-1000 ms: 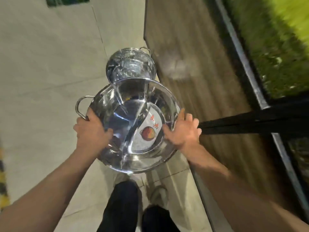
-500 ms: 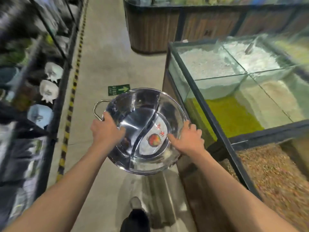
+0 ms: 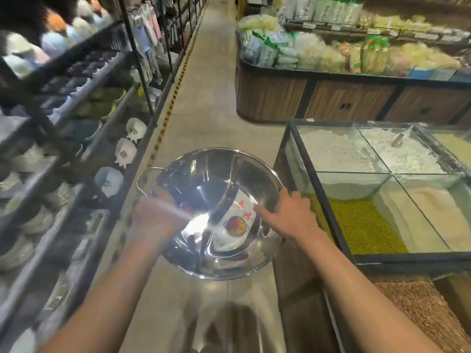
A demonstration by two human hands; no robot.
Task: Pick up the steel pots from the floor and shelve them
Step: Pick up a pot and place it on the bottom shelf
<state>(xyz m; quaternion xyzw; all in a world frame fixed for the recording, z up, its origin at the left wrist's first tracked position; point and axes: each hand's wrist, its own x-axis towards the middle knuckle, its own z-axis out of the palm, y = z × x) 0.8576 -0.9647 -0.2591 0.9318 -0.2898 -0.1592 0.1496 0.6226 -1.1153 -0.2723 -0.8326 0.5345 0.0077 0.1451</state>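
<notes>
I hold a wide, shiny steel pot (image 3: 204,189) in front of me above the aisle floor. It has a curved divider down its middle, a loop handle on its left side and a white label with a red picture inside. My left hand (image 3: 155,217) grips the pot's left rim, blurred by motion. My right hand (image 3: 290,215) grips the right rim, thumb inside the pot. The pot tilts slightly toward me. No other steel pot is in view.
Dark metal shelves (image 3: 84,154) with bowls and dishes line the left. A glass-walled bin (image 3: 377,189) of grains and flour stands close on the right, a wooden counter (image 3: 331,100) with packaged goods beyond it. The concrete aisle (image 3: 211,93) runs ahead between them.
My view has swung up from the floor to the aisle. The second pot on the floor has dropped out of sight. Both hands have kept their hold on the divided pot.
</notes>
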